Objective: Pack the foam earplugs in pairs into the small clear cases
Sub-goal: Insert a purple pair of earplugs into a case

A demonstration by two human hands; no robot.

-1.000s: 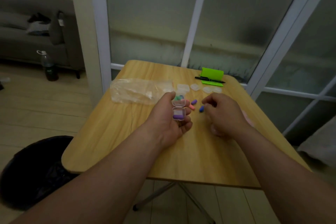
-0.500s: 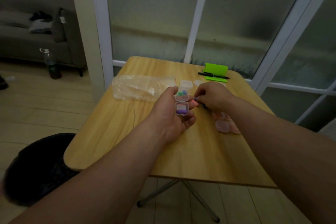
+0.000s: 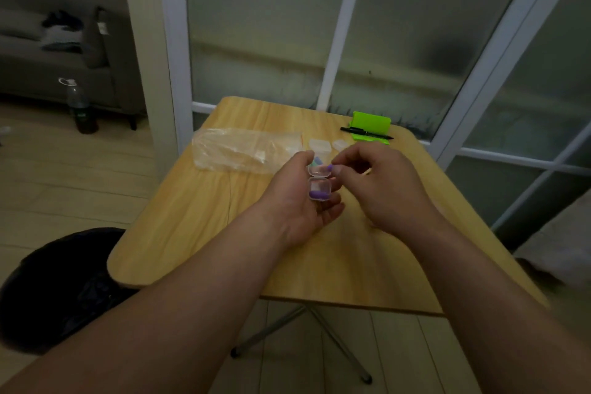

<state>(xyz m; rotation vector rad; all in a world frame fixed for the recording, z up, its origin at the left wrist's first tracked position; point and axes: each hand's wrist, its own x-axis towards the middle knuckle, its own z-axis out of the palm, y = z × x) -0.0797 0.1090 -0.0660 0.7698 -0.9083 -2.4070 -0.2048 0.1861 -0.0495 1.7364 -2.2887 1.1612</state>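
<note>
My left hand [image 3: 300, 198] holds a small clear case [image 3: 319, 183] with its lid swung open, above the wooden table [image 3: 198, 221]. One purple earplug [image 3: 319, 193] lies in the case's lower half. My right hand [image 3: 380, 189] pinches a second purple earplug [image 3: 330, 167] between thumb and forefinger, right at the open lid's edge. Other loose earplugs are mostly hidden behind my hands; a pale blue-green one [image 3: 316, 161] peeks out behind the lid.
A crumpled clear plastic bag [image 3: 243, 149] lies at the table's back left. Spare clear cases [image 3: 319, 145] sit behind my hands, with a green box [image 3: 371, 126] and a black pen [image 3: 351, 130] at the far edge. A black bin [image 3: 60, 285] stands below left.
My right hand reached to the loose earplugs on the table, picked up a purple one and has lifted it to the open case. My left hand kept holding the case.
</note>
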